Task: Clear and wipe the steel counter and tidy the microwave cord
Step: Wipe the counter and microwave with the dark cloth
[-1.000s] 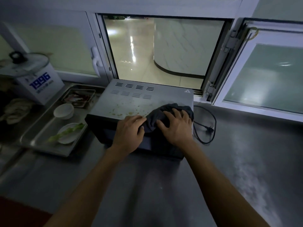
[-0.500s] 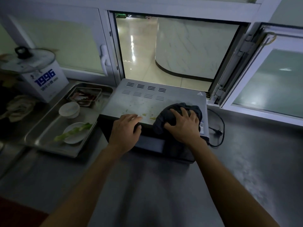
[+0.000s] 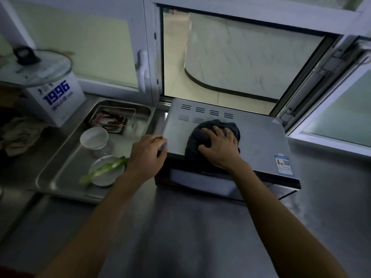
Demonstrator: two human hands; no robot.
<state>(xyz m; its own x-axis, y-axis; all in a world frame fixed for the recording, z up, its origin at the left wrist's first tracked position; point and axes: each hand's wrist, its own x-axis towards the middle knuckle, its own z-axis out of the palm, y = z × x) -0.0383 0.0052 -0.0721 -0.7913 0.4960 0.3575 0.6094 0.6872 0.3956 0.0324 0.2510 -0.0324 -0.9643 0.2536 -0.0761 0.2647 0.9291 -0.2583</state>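
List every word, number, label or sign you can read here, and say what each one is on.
"1996", large blue digits on the side of the white box under the glass lid.
Small blue line beneath "1996" on that box: too blurred to read.
Blue-and-white sticker on the microwave top, near right corner: print too small to read.
Small triangle sign at the microwave's far right corner: symbol not legible.

Both forearms were bare, no sleeves in view; the left hand (image 3: pixel 145 155) and right hand (image 3: pixel 219 146) wore nothing (no gloves, rings or watch).
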